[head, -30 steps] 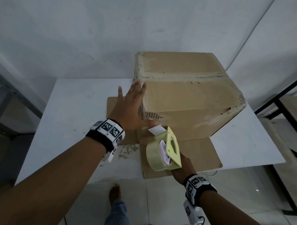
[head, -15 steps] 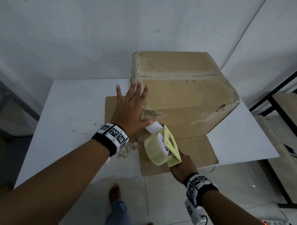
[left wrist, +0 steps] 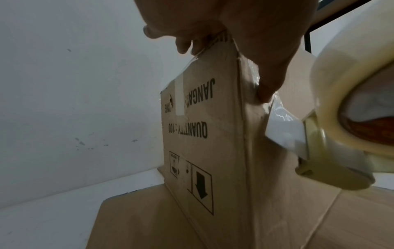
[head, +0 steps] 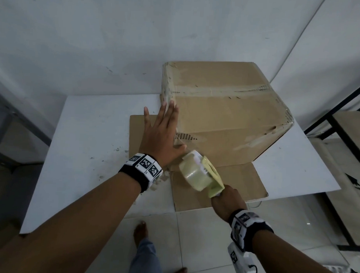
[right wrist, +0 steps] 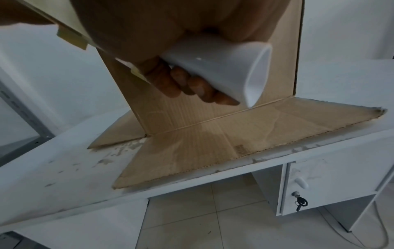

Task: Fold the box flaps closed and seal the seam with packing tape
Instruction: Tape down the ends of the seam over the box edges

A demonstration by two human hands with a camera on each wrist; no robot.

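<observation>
Head view first: a cardboard box (head: 226, 115) stands on a white table (head: 89, 137), set toward the back by the wall, with two of its bottom flaps (head: 216, 184) spread flat on the tabletop. An old strip of tape runs across the top face. The left hand (head: 159, 135) lies flat against the near left corner of the box, fingers straight and together — the thumb stretches along the front face, and from the left wrist view its tip presses on a wrinkled end of clear tape there. That same view shows printed words and an arrow on the side panel, upside down.

The right hand (head: 226, 203) is wrapped round the white handle (right wrist: 226, 67) of a tape dispenser (head: 202, 174), fingers curled tight under it. The dispenser is pale yellow-green and carries a fat roll of clear tape (head: 191, 171); its front end sits just beside the left thumb at the lower front of the box, with a short stretch of tape running from it to the cardboard.

A bare foot (head: 140, 232) shows on the tiled floor below, and under the table there is a small cupboard door with a key (right wrist: 300, 201) in the lock.
</observation>
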